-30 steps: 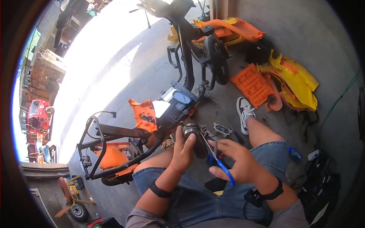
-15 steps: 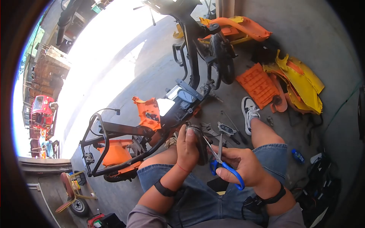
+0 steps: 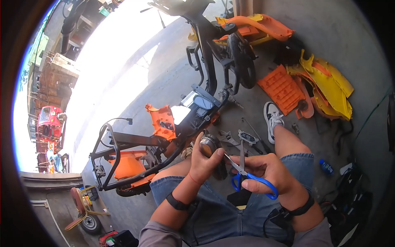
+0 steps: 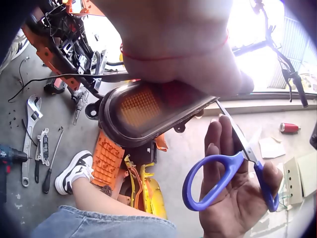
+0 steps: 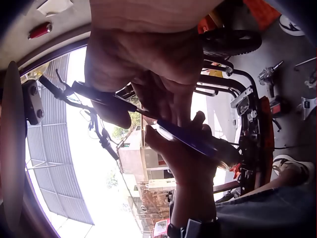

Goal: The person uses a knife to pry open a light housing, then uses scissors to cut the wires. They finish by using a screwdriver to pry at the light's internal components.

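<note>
An oval light unit (image 3: 209, 145) with a dark rim is gripped by the left hand (image 3: 201, 165), whose thumb lies near the scissor tip. Amber and red areas show through the unit's lens (image 4: 141, 106) in the left wrist view. The right hand (image 3: 271, 169) holds blue-handled scissors (image 3: 263, 181), their blades parted. One blade tip meets the unit's rim beside the left thumb; whether it is wedged in the seam I cannot tell. In the left wrist view the right hand (image 4: 230, 210) has its thumb and fingers at the blue loops (image 4: 188, 191).
A stripped scooter frame (image 3: 135, 140) stands ahead and left. Orange panels (image 3: 282, 88) and yellow panels (image 3: 331, 84) lie to the right. An adjustable wrench (image 4: 30, 141), a screwdriver (image 4: 48, 178) and a drill (image 4: 11, 156) lie on the floor. A blue bottle (image 3: 326, 167) lies right.
The light unit has turned in the left hand, and the left thumb has shifted from its upper end toward the scissor tip. The scissors and right hand have moved slightly right in the head view.
</note>
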Available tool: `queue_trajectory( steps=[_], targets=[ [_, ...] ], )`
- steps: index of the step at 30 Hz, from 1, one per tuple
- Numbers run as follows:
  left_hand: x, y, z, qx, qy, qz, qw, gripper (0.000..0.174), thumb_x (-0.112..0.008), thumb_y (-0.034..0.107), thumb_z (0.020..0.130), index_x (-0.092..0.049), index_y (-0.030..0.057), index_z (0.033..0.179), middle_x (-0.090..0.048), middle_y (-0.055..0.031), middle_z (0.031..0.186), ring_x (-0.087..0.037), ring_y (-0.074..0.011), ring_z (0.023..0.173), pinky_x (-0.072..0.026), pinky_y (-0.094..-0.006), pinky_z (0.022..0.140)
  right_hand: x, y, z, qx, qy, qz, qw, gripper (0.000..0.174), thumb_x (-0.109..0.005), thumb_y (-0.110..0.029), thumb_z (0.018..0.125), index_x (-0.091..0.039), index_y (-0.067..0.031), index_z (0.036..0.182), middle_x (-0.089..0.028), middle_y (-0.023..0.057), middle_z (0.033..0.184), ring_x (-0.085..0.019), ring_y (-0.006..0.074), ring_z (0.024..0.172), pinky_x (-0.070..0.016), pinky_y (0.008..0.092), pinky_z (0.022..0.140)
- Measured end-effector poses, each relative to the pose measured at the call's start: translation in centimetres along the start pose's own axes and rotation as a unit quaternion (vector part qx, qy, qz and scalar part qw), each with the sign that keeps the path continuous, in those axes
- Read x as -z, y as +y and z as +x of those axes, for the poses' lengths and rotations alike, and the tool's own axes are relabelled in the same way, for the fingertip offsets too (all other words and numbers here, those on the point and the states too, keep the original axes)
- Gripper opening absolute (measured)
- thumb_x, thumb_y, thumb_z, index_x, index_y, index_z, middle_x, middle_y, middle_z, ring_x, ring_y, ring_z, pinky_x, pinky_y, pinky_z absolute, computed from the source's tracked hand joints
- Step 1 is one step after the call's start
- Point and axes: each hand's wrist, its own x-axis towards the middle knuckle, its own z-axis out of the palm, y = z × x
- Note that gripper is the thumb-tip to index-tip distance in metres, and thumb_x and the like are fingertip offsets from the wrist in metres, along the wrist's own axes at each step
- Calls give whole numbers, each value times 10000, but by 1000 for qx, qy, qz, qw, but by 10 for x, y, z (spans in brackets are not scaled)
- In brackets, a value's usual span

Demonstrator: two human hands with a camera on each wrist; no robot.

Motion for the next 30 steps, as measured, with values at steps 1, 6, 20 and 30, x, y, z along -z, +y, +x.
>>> queue_trajectory(
  steps=[1, 6, 20, 30],
  targets=[
    [2, 1, -1, 1, 0, 1, 1000, 936, -799, 221, 829, -218, -61, 1507, -568, -117, 1180, -590, -182, 1063, -491, -318, 938, 1, 0, -1, 0, 0, 1, 1000, 656, -768, -142, 830, -524, 76, 1399, -652, 68, 1133, -580, 83, 1029, -470, 240, 931],
    [0, 9, 2, -76, -99, -14, 992, 717, -818, 197, 797, -369, 0, 1320, -577, -79, 933, -604, -166, 867, -516, -320, 780, 8, -5, -5, 22, -29, 42, 998, 700, -794, -188, 825, -511, 86, 1403, -649, 119, 1209, -599, 128, 1104, -475, 271, 966],
    [-22, 17, -11, -83, -29, 103, 991, 709, -759, -30, 794, -296, -2, 1330, -613, -110, 1054, -648, -162, 922, -573, -307, 795, -47, -4, -9, 166, 115, -336, 920, 596, -734, -129, 739, -589, 139, 1251, -609, 319, 1276, -619, 391, 1209, -494, 381, 1031],
    [-7, 30, -16, -70, -38, 93, 992, 721, -728, -38, 808, -239, -48, 1338, -630, -115, 1023, -663, -174, 919, -563, -329, 836, -34, -12, -7, 155, 83, -267, 948, 569, -722, -149, 758, -619, 90, 1264, -657, 286, 1221, -622, 335, 1227, -479, 367, 1047]
  ],
)
